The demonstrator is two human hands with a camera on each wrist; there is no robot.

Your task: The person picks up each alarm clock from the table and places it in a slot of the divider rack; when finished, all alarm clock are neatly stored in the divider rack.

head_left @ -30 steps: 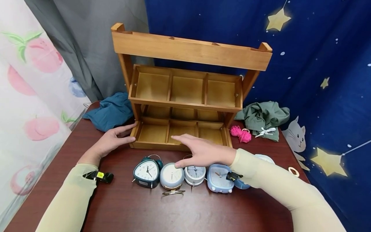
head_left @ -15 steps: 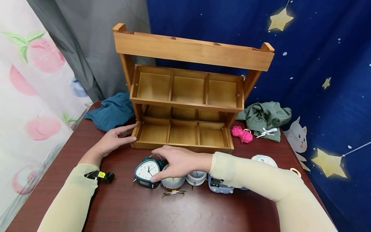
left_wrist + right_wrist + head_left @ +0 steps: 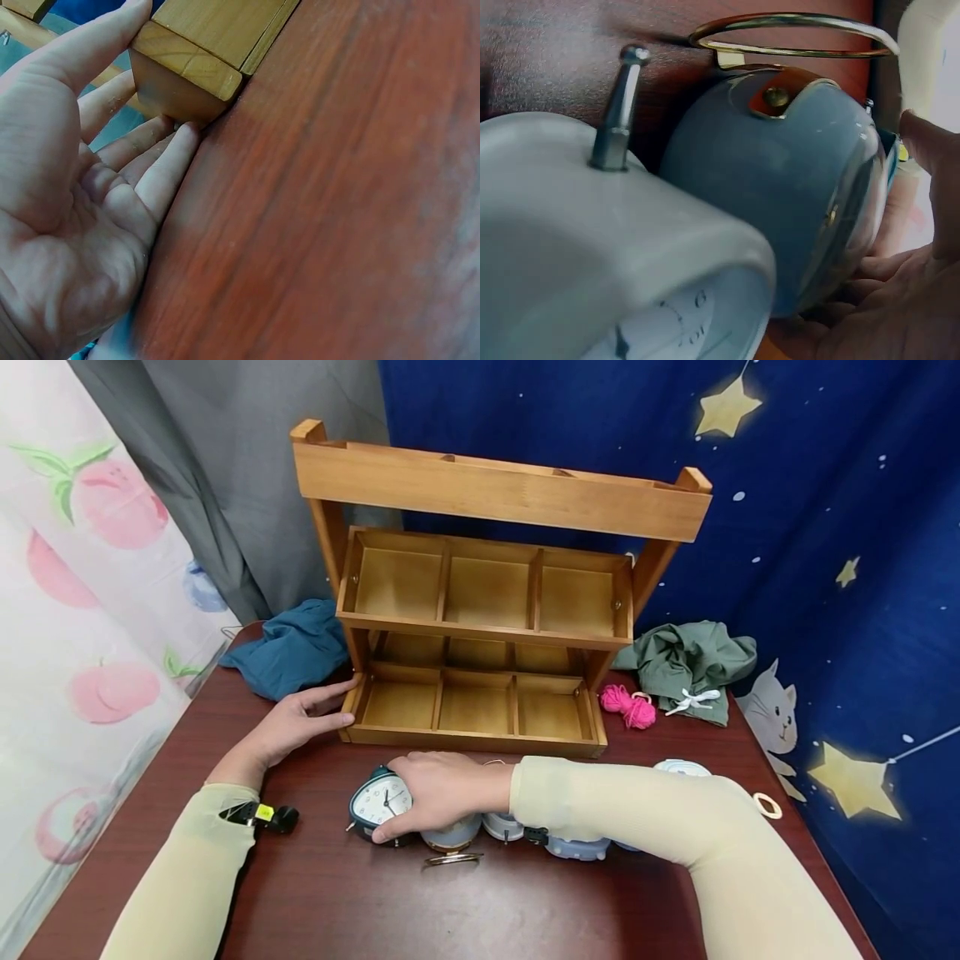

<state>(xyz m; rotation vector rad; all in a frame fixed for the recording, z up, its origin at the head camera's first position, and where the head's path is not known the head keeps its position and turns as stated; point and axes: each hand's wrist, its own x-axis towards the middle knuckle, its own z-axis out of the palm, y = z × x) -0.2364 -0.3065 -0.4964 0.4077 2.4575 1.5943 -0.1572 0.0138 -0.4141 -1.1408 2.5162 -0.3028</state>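
The right hand (image 3: 442,789) reaches across the row of clocks and grips the right side of a dark green rounded-triangular alarm clock (image 3: 380,800); thumb low at its front, fingers partly hidden behind. Directly under that hand is a round pale blue clock (image 3: 452,835) with a gold ring stand, which fills the middle of the right wrist view. A white round alarm clock (image 3: 622,225) is beside it. The left hand (image 3: 288,727) rests with extended fingers against the left end of a three-tier wooden shelf (image 3: 472,745); its fingertips touch the side panel in the left wrist view.
Partly under the right sleeve are a light blue square clock (image 3: 577,848) and a white-topped clock (image 3: 681,767). Pink yarn (image 3: 628,707) and a green cloth bag (image 3: 690,660) lie right of the shelf, a teal cloth (image 3: 292,647) to its left. A wooden ring (image 3: 767,806) lies near the right edge.
The right hand has moved left and down from above the middle clocks to the dark green alarm clock and taken hold of its side. The left hand stays on the shelf.
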